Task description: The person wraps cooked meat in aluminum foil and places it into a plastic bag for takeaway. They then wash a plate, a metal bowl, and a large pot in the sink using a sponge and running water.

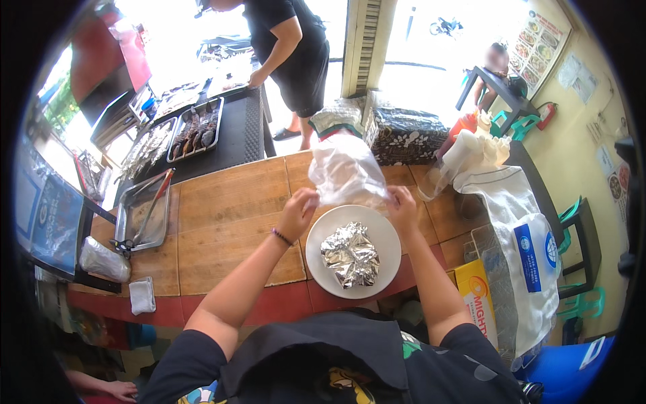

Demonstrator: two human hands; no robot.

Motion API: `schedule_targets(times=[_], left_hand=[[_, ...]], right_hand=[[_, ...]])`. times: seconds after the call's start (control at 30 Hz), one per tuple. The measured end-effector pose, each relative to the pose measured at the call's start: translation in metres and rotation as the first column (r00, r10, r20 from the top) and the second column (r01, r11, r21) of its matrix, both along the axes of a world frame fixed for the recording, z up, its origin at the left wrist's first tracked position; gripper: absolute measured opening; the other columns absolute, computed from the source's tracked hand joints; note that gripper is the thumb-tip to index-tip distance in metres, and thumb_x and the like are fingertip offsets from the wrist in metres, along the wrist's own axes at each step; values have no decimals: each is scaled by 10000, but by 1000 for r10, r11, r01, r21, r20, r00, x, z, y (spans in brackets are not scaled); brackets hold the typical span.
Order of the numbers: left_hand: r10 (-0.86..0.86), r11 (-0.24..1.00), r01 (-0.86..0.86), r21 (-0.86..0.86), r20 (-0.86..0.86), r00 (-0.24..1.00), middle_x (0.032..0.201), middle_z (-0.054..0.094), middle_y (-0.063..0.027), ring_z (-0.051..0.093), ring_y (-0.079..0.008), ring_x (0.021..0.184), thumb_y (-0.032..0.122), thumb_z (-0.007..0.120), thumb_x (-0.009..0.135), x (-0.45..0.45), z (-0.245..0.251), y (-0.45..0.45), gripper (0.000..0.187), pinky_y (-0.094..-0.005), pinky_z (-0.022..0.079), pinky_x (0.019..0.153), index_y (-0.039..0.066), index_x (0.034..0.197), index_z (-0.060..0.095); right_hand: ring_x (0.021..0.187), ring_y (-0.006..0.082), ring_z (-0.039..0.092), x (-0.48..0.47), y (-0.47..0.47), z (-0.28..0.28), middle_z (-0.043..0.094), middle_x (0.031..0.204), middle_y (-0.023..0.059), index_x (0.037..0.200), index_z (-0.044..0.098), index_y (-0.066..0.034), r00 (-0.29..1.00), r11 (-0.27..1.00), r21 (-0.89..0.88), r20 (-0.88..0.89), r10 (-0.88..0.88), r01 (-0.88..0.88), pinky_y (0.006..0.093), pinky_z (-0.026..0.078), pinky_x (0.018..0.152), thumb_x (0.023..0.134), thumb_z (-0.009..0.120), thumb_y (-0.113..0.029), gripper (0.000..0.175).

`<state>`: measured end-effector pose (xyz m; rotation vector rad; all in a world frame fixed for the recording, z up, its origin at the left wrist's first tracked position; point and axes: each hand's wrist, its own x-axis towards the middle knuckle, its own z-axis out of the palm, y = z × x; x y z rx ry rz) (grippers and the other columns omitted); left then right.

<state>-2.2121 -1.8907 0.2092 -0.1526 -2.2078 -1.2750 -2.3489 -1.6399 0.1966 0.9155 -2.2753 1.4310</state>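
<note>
A thin translucent plastic bag (347, 171) is stretched between my two hands, just beyond a round white plate. My left hand (299, 209) pinches its left edge; my right hand (402, 204) pinches the right edge. Both hands are slightly blurred. On the white plate (317, 262), near the counter's front edge, sits a crumpled bundle of aluminium foil (351, 255). The foil hides whatever it may wrap. Neither hand touches the foil.
Left on the tiled counter (227, 227) are a metal tray (144, 202) with tongs, scissors (122, 246) and a folded white cloth (142, 295). Grilled food fills a tray (196, 129) beyond. Squeeze bottles (462, 146) and a paper towel pack (527, 257) stand right. A person (292, 50) leans over the grill table.
</note>
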Motion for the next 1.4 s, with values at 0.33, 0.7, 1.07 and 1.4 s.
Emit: schedule_targets(times=[0.33, 0.7, 1.07, 1.4], left_hand=[[79, 990, -113, 85, 325, 942, 980, 523, -206, 519, -359, 934, 69, 500, 816, 68, -79, 54, 281, -380, 415, 808, 12, 1076, 411], [-257, 575, -444, 687, 667, 699, 937, 516, -117, 539, -210, 764, 222, 450, 884, 64, -81, 81, 281, -336, 474, 622, 51, 1086, 356], [-456, 795, -189, 576, 773, 440, 770, 584, -49, 529, -103, 563, 256, 404, 900, 90, -74, 88, 296, -233, 438, 487, 5, 987, 536], [-346, 938, 171, 301, 802, 487, 757, 625, -86, 558, -147, 663, 162, 486, 829, 128, -59, 99, 226, -279, 443, 655, -16, 930, 583]], right_hand=[[971, 324, 521, 49, 33, -36, 510, 1091, 169, 1148, 451, -51, 905, 918, 281, 398, 153, -279, 328, 433, 802, 701, 471, 51, 459], [973, 146, 507, 70, 62, -55, 528, 1062, 118, 1199, 357, 30, 386, 893, -91, 879, 280, -441, 269, 399, 838, 697, 528, 21, 530], [827, 167, 558, 98, 99, -36, 580, 890, 115, 1050, 485, 20, 433, 891, 169, 901, 34, -422, 270, 446, 702, 672, 441, 33, 381], [784, 204, 591, 147, 129, -2, 610, 864, 153, 1000, 521, 23, 508, 752, 276, 857, 89, -598, 297, 455, 715, 750, 590, -177, 327]])
